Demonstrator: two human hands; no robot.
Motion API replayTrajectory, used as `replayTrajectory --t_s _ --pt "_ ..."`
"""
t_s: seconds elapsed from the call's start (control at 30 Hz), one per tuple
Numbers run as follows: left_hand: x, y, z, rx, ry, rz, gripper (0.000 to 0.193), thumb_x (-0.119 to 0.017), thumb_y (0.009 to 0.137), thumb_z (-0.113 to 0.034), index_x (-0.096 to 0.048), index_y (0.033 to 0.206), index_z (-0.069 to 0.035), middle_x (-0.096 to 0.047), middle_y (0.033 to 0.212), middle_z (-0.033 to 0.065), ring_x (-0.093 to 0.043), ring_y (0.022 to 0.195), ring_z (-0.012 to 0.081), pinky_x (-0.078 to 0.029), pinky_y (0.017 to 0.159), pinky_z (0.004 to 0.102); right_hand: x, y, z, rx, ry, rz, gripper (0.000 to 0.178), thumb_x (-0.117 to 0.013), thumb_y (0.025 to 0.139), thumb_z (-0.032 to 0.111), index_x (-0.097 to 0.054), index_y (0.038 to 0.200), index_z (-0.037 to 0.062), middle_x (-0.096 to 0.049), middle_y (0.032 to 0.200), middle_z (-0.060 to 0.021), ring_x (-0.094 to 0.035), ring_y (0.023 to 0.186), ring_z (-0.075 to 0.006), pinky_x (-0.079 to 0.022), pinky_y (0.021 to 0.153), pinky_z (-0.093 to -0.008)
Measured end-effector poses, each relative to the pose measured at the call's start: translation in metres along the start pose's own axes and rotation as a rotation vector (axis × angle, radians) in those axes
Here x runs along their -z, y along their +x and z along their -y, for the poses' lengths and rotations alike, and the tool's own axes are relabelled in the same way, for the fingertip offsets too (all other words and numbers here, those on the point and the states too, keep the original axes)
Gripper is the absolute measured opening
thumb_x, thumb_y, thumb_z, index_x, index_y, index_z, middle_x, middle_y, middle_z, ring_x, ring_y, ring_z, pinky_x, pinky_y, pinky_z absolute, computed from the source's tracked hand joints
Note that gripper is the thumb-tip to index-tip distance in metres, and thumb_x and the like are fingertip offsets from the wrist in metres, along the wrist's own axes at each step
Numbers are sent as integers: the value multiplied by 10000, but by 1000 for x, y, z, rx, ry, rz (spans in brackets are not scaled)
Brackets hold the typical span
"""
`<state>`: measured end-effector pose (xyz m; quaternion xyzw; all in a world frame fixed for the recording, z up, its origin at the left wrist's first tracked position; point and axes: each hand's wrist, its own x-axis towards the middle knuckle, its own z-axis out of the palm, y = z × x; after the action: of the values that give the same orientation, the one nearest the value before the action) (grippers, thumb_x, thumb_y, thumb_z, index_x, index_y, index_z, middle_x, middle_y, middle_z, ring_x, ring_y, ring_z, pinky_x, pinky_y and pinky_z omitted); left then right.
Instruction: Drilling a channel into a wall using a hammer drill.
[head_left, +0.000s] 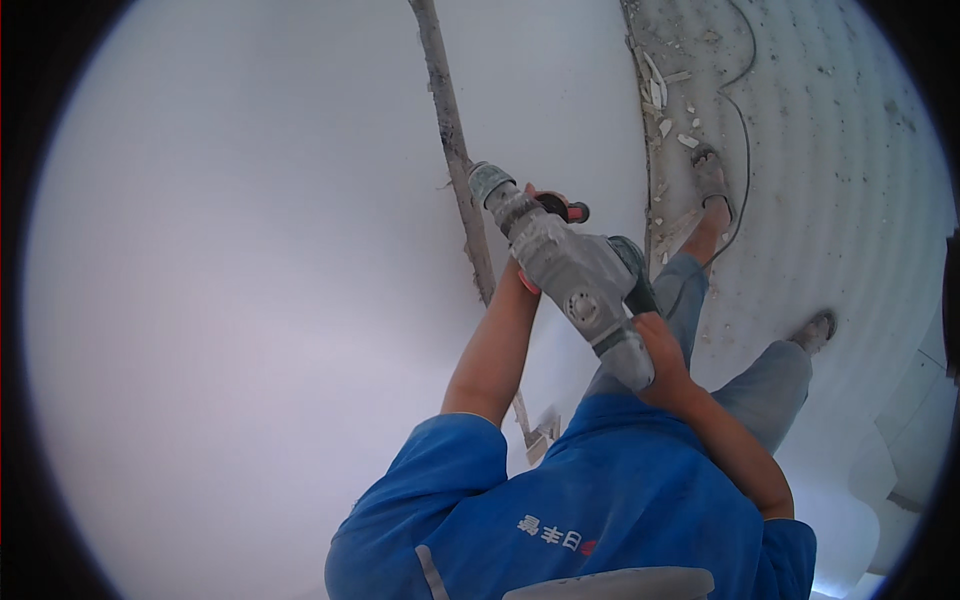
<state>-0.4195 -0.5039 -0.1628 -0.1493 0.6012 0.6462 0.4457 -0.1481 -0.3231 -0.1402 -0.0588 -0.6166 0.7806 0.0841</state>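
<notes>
Grey rotary hammer drill pressed nose-first into the chased groove running down the white wall. Right hand wrapped tight around the drill's rear grip; left hand mostly hidden behind the drill's front, apparently clasping the side handle. Looks like mid-chiselling; the next stroke likely needs firm two-handed pressure along the groove, cable and rubble on the floor beyond the drill.

Rotary hammer drill: grey casing, matt, dust-coated, with a dull metal-looking chuck at its far end. White wall smooth and matt; groove in it rough, crumbly. Right, floor gritty with debris; shirt blue cloth.
</notes>
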Motion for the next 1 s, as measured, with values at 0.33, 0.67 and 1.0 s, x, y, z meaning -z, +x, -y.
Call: replayTrajectory --t_s 0.33,0.67,1.0 --pt "12 -50 2 -68 30 -476 286 -486 973 -279 -570 1128 -54 -648 1038 108 -646 928 261 -534 831 396 35 -25 6 -204 478 -23 457 -718 741 -2 -560 1170 4 -621 1095 -122 -610 1037 -204 -466 899 -322" --pt "-62 -49 -32 15 612 -579 252 -449 945 -162 -592 1067 6 -648 1016 126 -633 928 230 -499 811 362 70 18 -28 -496 885 -58 277 -711 784 34 -641 1053 39 -669 882 -52 -650 822 -144 -520 775 -311" --pt "-69 -55 -62 207 563 -542 318 -392 942 -234 -571 1054 3 -632 944 139 -612 777 239 -507 695 379 78 42 -26 -668 1163 -182 288 -616 702 110 -638 973 17 -610 785 -76 -581 712 -185 -472 638 -312"
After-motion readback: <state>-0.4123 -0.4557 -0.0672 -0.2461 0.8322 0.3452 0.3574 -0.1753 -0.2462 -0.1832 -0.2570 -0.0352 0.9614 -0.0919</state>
